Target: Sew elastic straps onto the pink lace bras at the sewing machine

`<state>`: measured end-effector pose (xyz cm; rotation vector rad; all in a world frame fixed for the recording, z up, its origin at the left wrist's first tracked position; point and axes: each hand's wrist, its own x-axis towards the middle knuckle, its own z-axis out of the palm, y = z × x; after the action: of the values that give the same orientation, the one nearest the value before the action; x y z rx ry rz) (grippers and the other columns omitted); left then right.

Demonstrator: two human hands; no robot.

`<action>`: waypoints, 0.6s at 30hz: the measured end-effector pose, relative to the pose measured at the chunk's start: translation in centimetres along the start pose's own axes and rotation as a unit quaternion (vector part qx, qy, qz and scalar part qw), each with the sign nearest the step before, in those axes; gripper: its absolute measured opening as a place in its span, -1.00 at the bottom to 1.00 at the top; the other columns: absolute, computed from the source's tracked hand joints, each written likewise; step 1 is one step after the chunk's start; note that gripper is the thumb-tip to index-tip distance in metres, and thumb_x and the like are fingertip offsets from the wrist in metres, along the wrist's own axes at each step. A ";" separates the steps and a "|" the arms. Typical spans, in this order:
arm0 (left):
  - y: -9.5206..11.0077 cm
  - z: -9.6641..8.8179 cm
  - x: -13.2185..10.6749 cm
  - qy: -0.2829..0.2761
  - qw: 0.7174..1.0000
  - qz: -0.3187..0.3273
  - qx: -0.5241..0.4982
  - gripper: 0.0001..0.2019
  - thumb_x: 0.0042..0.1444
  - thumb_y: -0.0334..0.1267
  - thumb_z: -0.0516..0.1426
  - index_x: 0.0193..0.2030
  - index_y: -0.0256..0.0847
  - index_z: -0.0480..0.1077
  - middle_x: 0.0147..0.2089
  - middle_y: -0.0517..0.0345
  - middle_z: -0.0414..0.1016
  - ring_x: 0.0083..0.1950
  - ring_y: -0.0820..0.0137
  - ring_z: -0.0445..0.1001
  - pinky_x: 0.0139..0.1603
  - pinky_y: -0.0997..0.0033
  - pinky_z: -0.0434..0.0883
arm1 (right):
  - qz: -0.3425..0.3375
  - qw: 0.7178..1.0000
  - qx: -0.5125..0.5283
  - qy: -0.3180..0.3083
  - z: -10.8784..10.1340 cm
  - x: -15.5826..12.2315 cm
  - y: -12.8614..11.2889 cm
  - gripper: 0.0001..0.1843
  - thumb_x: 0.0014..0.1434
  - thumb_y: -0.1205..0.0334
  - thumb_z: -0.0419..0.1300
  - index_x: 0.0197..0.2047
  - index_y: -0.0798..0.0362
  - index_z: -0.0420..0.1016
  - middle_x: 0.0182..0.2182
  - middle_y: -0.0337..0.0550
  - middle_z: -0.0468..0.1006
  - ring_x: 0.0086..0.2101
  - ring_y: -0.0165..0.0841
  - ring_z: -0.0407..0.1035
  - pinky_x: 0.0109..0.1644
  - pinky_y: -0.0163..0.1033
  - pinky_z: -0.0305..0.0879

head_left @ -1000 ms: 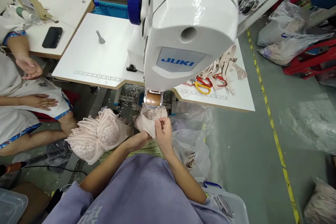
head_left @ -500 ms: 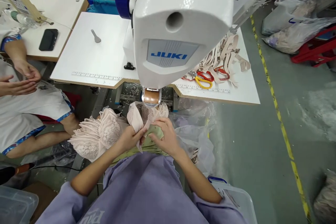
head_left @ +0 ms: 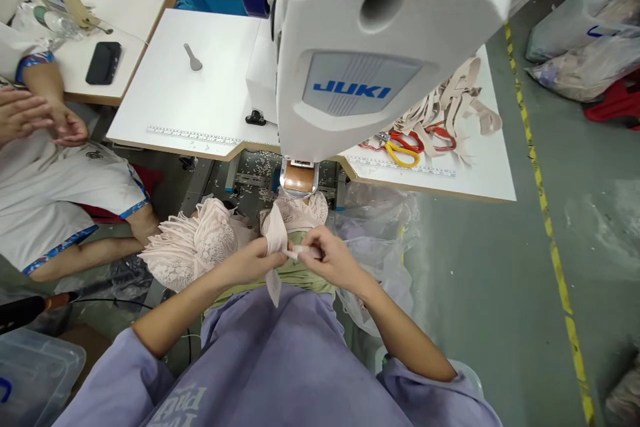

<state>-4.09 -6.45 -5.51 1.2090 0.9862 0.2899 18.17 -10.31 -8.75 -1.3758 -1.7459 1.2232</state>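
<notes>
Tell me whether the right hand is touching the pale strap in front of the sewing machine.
Touching. The head view shows the right hand pinched shut on the pale strap, no gap; the left hand grips the fabric piece beside it.

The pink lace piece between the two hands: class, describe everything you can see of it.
The pink lace piece is soft, pale fabric. Its patterned lace part lies just below the sewing machine. A smooth fold stands upright, with a narrow tail hanging down from it. The left hand pinches the fold, and the right hand grips a thin strip at its edge.
</notes>
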 end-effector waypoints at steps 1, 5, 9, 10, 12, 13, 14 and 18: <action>0.1 -0.1 0.1 0.008 0.999 -0.001 -0.045 -0.74 0.20 -0.07 0.18 -0.10 -0.19 0.48 -0.36 0.21 0.46 -0.35 0.40 0.39 -0.30 0.44 0.35 | 0.019 0.997 -0.003 0.071 0.0 -0.2 0.3 -0.89 0.26 0.16 0.17 -0.22 -0.02 0.32 -0.45 -0.33 0.35 -0.52 -0.45 0.18 -0.42 -0.30 0.11; 0.1 -0.4 0.5 0.052 0.988 -0.020 -0.144 -0.64 0.25 0.00 0.15 -0.04 -0.27 0.50 -0.23 0.01 0.60 -0.24 0.31 0.52 -0.18 0.34 0.46 | 0.028 0.969 -0.050 0.239 -0.1 -0.7 0.3 -0.88 0.35 0.17 0.10 -0.18 -0.03 0.44 -0.34 -0.21 0.46 -0.41 -0.37 0.29 -0.31 -0.23 0.24; -0.1 0.1 0.8 0.099 0.978 -0.019 -0.183 -0.62 0.18 0.02 0.22 -0.16 -0.34 0.57 -0.30 -0.02 0.62 -0.28 0.32 0.53 -0.21 0.35 0.47 | -0.055 0.967 -0.097 0.228 0.8 -0.7 -1.1 -0.85 0.36 0.25 0.11 -0.13 -0.05 0.51 -0.24 -0.13 0.55 -0.27 -0.31 0.43 -0.21 -0.18 0.35; -0.1 0.4 0.9 0.112 0.974 -0.016 -0.199 -0.62 0.16 0.01 0.25 -0.17 -0.34 0.58 -0.32 0.00 0.61 -0.30 0.34 0.52 -0.23 0.37 0.46 | -0.077 0.964 -0.106 0.230 1.2 -0.5 -1.5 -0.85 0.35 0.28 0.12 -0.12 -0.06 0.52 -0.24 -0.13 0.57 -0.25 -0.31 0.45 -0.20 -0.18 0.37; -0.2 1.0 1.1 0.148 0.965 -0.006 -0.218 -0.65 0.10 -0.02 0.30 -0.22 -0.33 0.58 -0.37 0.07 0.58 -0.34 0.39 0.49 -0.28 0.43 0.43 | -0.118 0.955 -0.124 0.241 2.0 0.0 -2.2 -0.84 0.33 0.32 0.14 -0.10 -0.05 0.52 -0.24 -0.14 0.59 -0.25 -0.33 0.48 -0.20 -0.21 0.41; -0.2 1.3 1.1 0.169 0.961 0.003 -0.221 -0.67 0.08 -0.03 0.32 -0.26 -0.33 0.57 -0.40 0.11 0.56 -0.37 0.42 0.46 -0.31 0.47 0.40 | -0.134 0.951 -0.131 0.247 2.4 0.4 -2.5 -0.85 0.32 0.33 0.15 -0.10 -0.04 0.52 -0.25 -0.14 0.60 -0.26 -0.34 0.48 -0.21 -0.23 0.42; -0.2 1.6 1.2 0.189 0.957 0.013 -0.220 -0.69 0.06 -0.05 0.33 -0.30 -0.32 0.56 -0.42 0.15 0.54 -0.39 0.44 0.44 -0.33 0.49 0.38 | -0.144 0.947 -0.135 0.254 2.7 0.7 -2.7 -0.85 0.31 0.33 0.16 -0.10 -0.03 0.52 -0.25 -0.14 0.60 -0.26 -0.35 0.49 -0.21 -0.24 0.43; 0.0 2.3 1.0 0.235 0.952 0.046 -0.189 -0.71 0.07 -0.07 0.32 -0.26 -0.30 0.55 -0.35 0.16 0.56 -0.32 0.41 0.47 -0.28 0.48 0.39 | -0.134 0.946 -0.127 0.266 3.4 1.9 -3.0 -0.87 0.32 0.33 0.16 -0.13 -0.02 0.53 -0.25 -0.13 0.62 -0.26 -0.35 0.51 -0.21 -0.24 0.45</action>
<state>-1.71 -7.28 -5.91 0.8473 1.2146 0.8317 13.48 -9.64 -7.54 -1.3885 -1.6560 0.4315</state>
